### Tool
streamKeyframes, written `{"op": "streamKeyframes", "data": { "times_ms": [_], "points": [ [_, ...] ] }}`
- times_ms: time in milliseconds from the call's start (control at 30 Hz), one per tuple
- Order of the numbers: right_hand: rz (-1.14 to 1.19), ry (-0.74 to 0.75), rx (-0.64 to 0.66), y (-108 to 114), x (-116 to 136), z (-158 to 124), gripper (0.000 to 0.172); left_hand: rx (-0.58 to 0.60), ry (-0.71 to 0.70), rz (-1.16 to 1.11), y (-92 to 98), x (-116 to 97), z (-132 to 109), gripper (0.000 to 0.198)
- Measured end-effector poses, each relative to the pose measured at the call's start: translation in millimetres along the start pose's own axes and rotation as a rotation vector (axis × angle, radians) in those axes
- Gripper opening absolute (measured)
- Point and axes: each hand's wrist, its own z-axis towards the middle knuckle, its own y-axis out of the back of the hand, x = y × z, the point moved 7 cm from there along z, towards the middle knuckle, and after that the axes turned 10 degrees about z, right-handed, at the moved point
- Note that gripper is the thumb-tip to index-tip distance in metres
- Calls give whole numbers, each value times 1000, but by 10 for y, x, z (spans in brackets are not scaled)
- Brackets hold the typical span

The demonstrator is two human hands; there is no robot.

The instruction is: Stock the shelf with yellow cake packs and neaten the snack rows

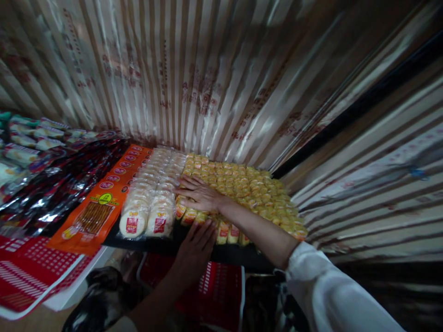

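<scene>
Rows of small yellow-wrapped snack packs (238,184) cover the right part of a dark shelf (228,253). My right hand (199,193), at the end of a white sleeve, lies flat across their left part with fingers spread toward the rice crackers. Lower down, my left hand (197,244) reaches up to the front row, its fingers stretched out and the fingertips against the packs. Both hands appear to hold nothing. Left of the yellow packs are two columns of clear-wrapped round white rice crackers (159,223) with red labels.
An orange snack bag (95,216) with brown sticks pictured lies left of the crackers, beside dark shiny packets (65,180) and white packets (24,152). Red plastic baskets (31,272) sit below the shelf edge. Striped sheeting (194,69) hangs behind, crossed by a dark pole (346,120) at right.
</scene>
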Motion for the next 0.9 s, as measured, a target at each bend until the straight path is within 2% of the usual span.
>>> {"op": "streamKeyframes", "data": {
  "times_ms": [100, 333, 467, 533, 600, 667, 767, 900],
  "points": [
    [15, 47, 3, 15, 34, -33, 53, 5, -12, -16, -20, -12, 18, 46],
    [23, 58, -27, 49, -4, -23, 52, 22, -18, -1, -39, 4, 46, 46],
    [16, 86, -118, 135, 58, -57, 55, 14, -11, -2, -18, 0, 63, 45],
    [39, -2, -230, 208, -16, -155, 53, 2, 12, -15, -1, 7, 70, 45],
    [72, -158, -336, 251, -179, -329, 53, -10, 24, -39, 8, 10, 74, 46],
    [85, -303, -379, 233, -352, -540, 55, -25, 30, -71, 13, 10, 75, 47],
    [85, -414, -324, 123, -504, -775, 54, -47, 45, -109, 22, 10, 79, 45],
    [125, -457, -199, 6, -502, -857, 53, -116, 117, -157, 91, 34, 88, 40]
  ]
}}
